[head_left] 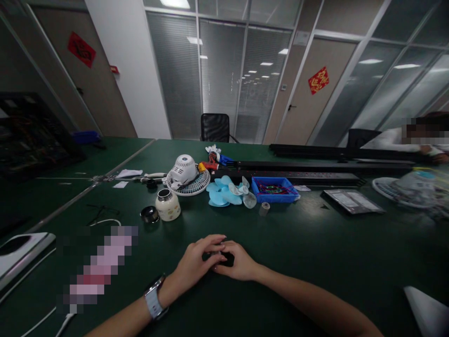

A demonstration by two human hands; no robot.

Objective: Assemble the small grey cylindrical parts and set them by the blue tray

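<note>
My left hand (199,256) and my right hand (242,263) meet over the green table, fingertips touching or overlapping, with fingers curled round a small gap. Something small and greyish may sit between the fingers, but I cannot make out what it is. A pale-strapped watch (154,299) is on my left wrist. Beyond my left hand stands a cream flask (168,206) with its mouth uncovered, beside a black cup-like lid (149,214). Past my right hand, a small metallic cylinder (264,209) stands on the table.
Further back are a white fan housing (184,169) on its grille, light-blue fan blades (224,192) and a blue tray (294,196) of wires. Long black bars (315,164) lie behind. A blurred-out device (101,267) and cables lie left; a person (393,140) sits far right.
</note>
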